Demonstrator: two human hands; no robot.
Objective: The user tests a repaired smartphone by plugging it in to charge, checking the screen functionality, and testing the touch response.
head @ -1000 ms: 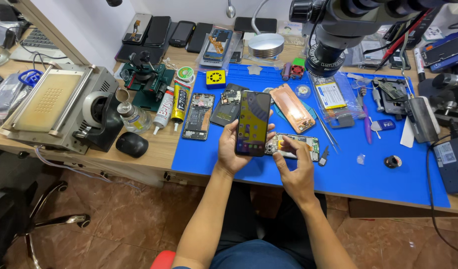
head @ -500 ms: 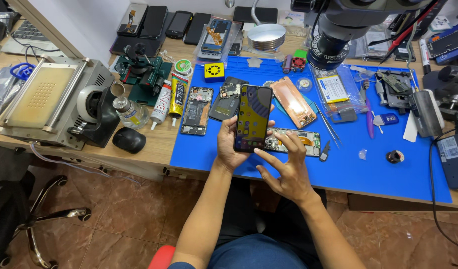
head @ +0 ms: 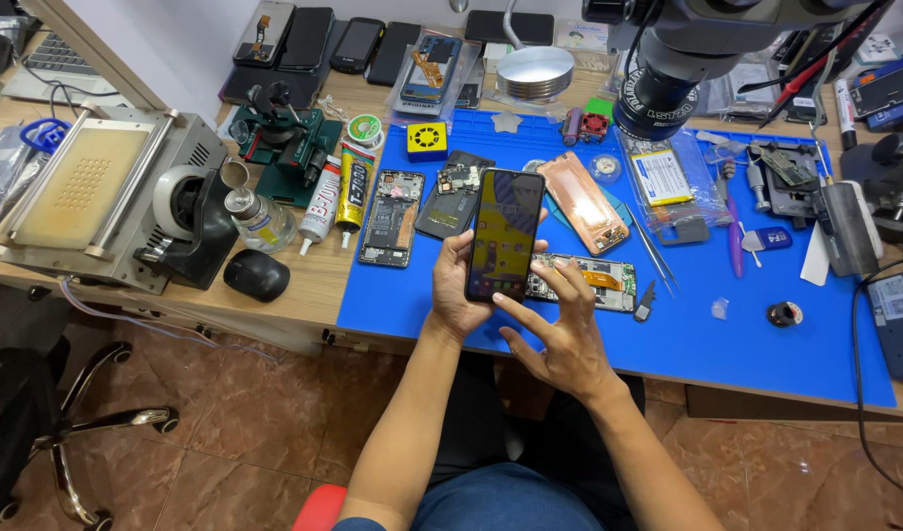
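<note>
Head view: phone (head: pixel 503 236) over half-hidden board (head: pixel 594 280)

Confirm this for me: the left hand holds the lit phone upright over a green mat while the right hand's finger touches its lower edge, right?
Not quite. The mat is blue, not green, as the head view shows. The left hand does hold the lit phone, and the right hand touches its lower edge.

Glue tubes (head: pixel 335 192): two. Hands (head: pixel 567 339): two.

Left hand (head: pixel 458 287) raised, fingers curled in closed grip, forearm bare. Right hand (head: pixel 561 334) beside it, fingers spread, index fingertip extended leftward.
</note>
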